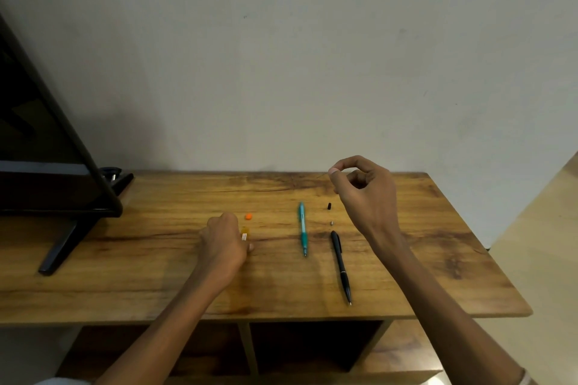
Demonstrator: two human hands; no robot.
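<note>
My right hand (364,194) is raised above the back right of the wooden table (156,275) and pinches a very thin pencil lead (322,175) between thumb and forefinger. My left hand (223,239) rests on the table, curled around a small yellow lead tube (245,234). An orange cap (248,216) lies just beyond it. A teal mechanical pencil (302,228) and a black mechanical pencil (341,266) lie side by side between my hands. A small black cap (329,206) and a tiny silver piece (332,223) lie above the black pencil.
A black monitor (47,147) on a stand (59,250) occupies the left end of the table, with a dark round object (110,172) behind it. A pale wall rises behind. Open shelf compartments (312,347) sit under the tabletop.
</note>
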